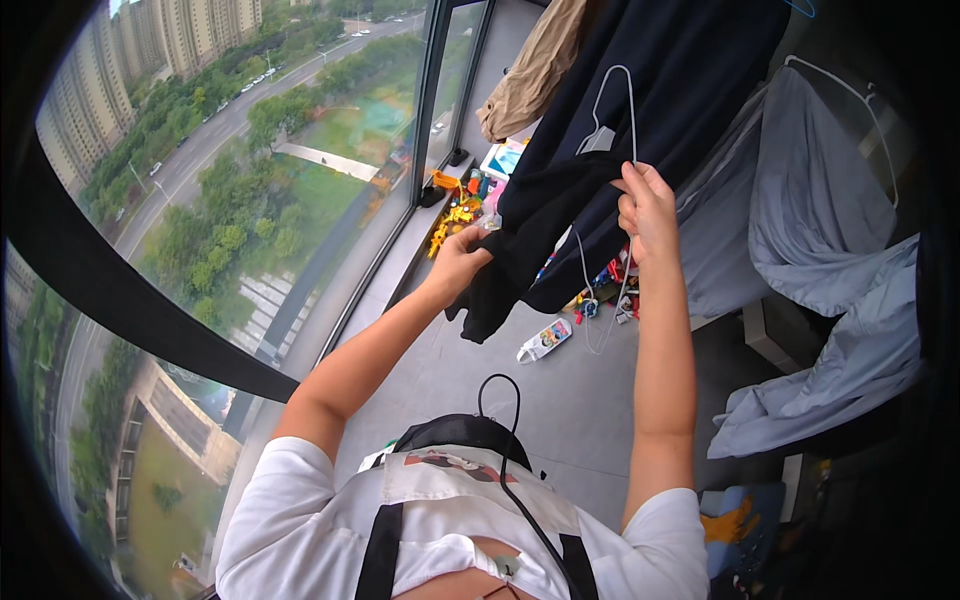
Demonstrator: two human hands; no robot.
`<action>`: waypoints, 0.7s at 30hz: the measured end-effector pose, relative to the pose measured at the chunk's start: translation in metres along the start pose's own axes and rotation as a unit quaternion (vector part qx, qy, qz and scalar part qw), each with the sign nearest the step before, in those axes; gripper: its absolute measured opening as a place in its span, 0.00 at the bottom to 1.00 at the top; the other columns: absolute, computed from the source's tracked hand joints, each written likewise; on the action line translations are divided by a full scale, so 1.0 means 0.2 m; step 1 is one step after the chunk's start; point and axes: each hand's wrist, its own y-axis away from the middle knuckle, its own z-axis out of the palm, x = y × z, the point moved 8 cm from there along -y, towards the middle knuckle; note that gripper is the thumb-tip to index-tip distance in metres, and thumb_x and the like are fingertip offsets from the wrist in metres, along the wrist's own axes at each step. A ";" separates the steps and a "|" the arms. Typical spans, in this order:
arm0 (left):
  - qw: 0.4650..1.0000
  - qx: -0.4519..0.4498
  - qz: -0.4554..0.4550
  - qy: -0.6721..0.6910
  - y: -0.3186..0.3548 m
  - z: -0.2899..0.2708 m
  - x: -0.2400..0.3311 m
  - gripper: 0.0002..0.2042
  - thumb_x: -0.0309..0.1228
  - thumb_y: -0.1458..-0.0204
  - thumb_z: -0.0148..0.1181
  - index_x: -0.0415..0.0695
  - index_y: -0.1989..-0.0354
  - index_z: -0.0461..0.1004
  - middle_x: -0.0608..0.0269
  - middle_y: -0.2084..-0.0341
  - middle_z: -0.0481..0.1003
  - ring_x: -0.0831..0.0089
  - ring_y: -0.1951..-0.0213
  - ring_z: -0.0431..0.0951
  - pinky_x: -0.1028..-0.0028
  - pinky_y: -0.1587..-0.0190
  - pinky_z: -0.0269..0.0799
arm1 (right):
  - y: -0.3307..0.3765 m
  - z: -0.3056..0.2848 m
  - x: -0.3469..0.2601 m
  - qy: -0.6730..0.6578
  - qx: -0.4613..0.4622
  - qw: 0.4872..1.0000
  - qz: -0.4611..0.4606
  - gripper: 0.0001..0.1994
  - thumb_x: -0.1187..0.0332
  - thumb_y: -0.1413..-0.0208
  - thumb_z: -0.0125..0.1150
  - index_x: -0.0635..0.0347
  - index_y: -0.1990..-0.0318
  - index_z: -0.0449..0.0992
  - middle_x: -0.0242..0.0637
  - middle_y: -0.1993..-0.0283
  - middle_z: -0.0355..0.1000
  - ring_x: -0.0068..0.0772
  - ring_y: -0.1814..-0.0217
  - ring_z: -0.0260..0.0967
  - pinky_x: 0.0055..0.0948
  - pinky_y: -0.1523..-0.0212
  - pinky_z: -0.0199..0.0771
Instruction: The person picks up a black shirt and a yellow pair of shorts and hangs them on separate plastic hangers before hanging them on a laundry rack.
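A black garment [530, 220] hangs bunched between my two raised hands; its exact kind cannot be made out. My left hand [462, 262] is closed on its left edge. Up at the right, my right hand [648, 212] pinches a white wire hanger [632, 110] together with the garment's upper right corner. The hanger's bent wire rises above the cloth and comes down again below it, its middle partly hidden by the fabric.
Dark hanging clothes [680, 70] and a tan garment [535, 70] are behind my hands. Grey-blue sheets [820, 180] drape at the right. Toys [455, 215] line the window ledge, and a colourful printed white package [545, 341] lies on the grey floor. A large window [250, 180] stands left.
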 end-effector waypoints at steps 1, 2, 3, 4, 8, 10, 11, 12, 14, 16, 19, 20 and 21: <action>0.998 -0.021 -0.013 0.055 -0.01 0.01 0.06 0.07 0.22 0.56 0.50 0.41 0.67 0.70 0.69 0.73 0.71 0.82 0.70 0.70 0.83 0.64 0.65 | -0.01 -0.07 0.03 0.010 0.015 1.000 0.003 0.08 0.66 0.47 0.53 0.60 0.64 0.66 0.33 0.74 0.66 0.08 0.91 0.43 0.13 0.92 0.37; 0.991 -0.025 -0.059 0.114 -0.01 -0.01 0.08 0.08 0.22 0.55 0.49 0.42 0.66 0.70 0.68 0.72 0.71 0.80 0.68 0.71 0.82 0.63 0.66 | -0.03 -0.15 0.07 0.012 0.033 0.999 0.011 0.08 0.66 0.47 0.54 0.60 0.65 0.66 0.33 0.75 0.66 0.07 0.91 0.43 0.13 0.92 0.36; 0.979 -0.029 -0.106 0.173 -0.01 0.00 0.11 0.08 0.22 0.55 0.48 0.42 0.65 0.70 0.68 0.71 0.72 0.79 0.67 0.71 0.80 0.62 0.67 | -0.05 -0.23 0.10 0.088 0.049 0.995 0.004 0.10 0.67 0.47 0.54 0.63 0.62 0.66 0.34 0.74 0.67 0.11 0.87 0.50 0.14 0.87 0.45; 0.967 -0.013 -0.127 0.220 0.01 0.03 0.20 0.10 0.23 0.53 0.45 0.43 0.64 0.70 0.66 0.69 0.72 0.75 0.63 0.72 0.76 0.60 0.68 | -0.06 -0.32 0.14 0.165 0.068 0.984 -0.001 0.11 0.68 0.48 0.54 0.65 0.60 0.66 0.36 0.73 0.69 0.15 0.83 0.58 0.14 0.82 0.55; 0.932 -0.069 -0.181 0.305 -0.10 0.04 0.17 0.12 0.36 0.49 0.46 0.44 0.60 0.69 0.63 0.64 0.73 0.69 0.60 0.72 0.66 0.56 0.67 | -0.04 -0.44 0.27 0.365 0.103 0.920 -0.099 0.13 0.70 0.50 0.53 0.68 0.58 0.69 0.39 0.72 0.75 0.25 0.69 0.72 0.22 0.65 0.68; 0.916 -0.086 -0.195 0.341 -0.12 0.06 0.17 0.14 0.38 0.50 0.47 0.43 0.60 0.69 0.62 0.64 0.73 0.67 0.60 0.72 0.63 0.55 0.66 | -0.01 -0.43 0.28 0.411 0.127 0.896 -0.106 0.12 0.71 0.49 0.53 0.66 0.58 0.70 0.38 0.73 0.75 0.24 0.72 0.71 0.22 0.68 0.68; 0.921 -0.062 -0.216 0.317 -0.12 0.05 0.14 0.14 0.39 0.50 0.47 0.43 0.60 0.69 0.61 0.64 0.73 0.66 0.60 0.72 0.62 0.56 0.66 | 0.01 -0.38 0.29 0.330 0.119 0.927 -0.134 0.10 0.70 0.48 0.53 0.67 0.61 0.72 0.36 0.74 0.74 0.20 0.73 0.70 0.20 0.69 0.67; 0.926 -0.038 -0.237 0.293 -0.12 0.05 0.12 0.14 0.39 0.50 0.47 0.43 0.61 0.69 0.60 0.64 0.73 0.65 0.61 0.72 0.61 0.56 0.67 | 0.03 -0.32 0.32 0.305 0.090 0.941 -0.120 0.10 0.71 0.47 0.52 0.68 0.61 0.72 0.35 0.74 0.73 0.18 0.72 0.69 0.17 0.68 0.66; 0.929 0.011 -0.283 0.237 -0.08 0.04 0.09 0.14 0.37 0.48 0.46 0.40 0.61 0.69 0.58 0.67 0.74 0.64 0.64 0.75 0.64 0.57 0.70 | 0.10 -0.12 0.32 0.263 0.022 0.959 -0.104 0.10 0.69 0.45 0.51 0.69 0.63 0.72 0.33 0.72 0.72 0.17 0.69 0.68 0.15 0.65 0.65; 0.947 0.004 -0.271 0.171 -0.08 0.01 0.05 0.13 0.37 0.49 0.47 0.41 0.62 0.69 0.58 0.69 0.74 0.65 0.66 0.75 0.67 0.62 0.72 | 0.13 0.06 0.41 0.205 -0.068 0.974 -0.066 0.13 0.66 0.47 0.55 0.68 0.62 0.73 0.33 0.70 0.72 0.16 0.67 0.68 0.16 0.64 0.65; 0.971 -0.019 -0.224 0.083 -0.04 0.03 0.12 0.10 0.35 0.50 0.52 0.42 0.65 0.71 0.62 0.72 0.74 0.73 0.71 0.75 0.75 0.70 0.72 | 0.17 0.25 0.54 0.251 -0.153 0.955 -0.031 0.15 0.65 0.49 0.59 0.69 0.59 0.72 0.33 0.66 0.72 0.18 0.62 0.67 0.17 0.59 0.65; 0.975 -0.027 -0.210 0.072 -0.03 0.02 0.13 0.09 0.34 0.51 0.53 0.42 0.66 0.71 0.63 0.73 0.74 0.74 0.72 0.75 0.76 0.71 0.72 | 0.18 0.28 0.59 0.223 -0.175 0.959 -0.003 0.15 0.66 0.50 0.59 0.68 0.59 0.72 0.32 0.66 0.72 0.18 0.62 0.66 0.16 0.59 0.64; 0.978 -0.035 -0.196 0.061 -0.02 0.01 0.14 0.09 0.34 0.51 0.54 0.42 0.67 0.72 0.64 0.73 0.74 0.76 0.72 0.75 0.77 0.71 0.72 | 0.19 0.32 0.63 0.194 -0.197 0.961 0.025 0.14 0.67 0.51 0.60 0.68 0.60 0.72 0.31 0.65 0.71 0.18 0.61 0.66 0.16 0.59 0.64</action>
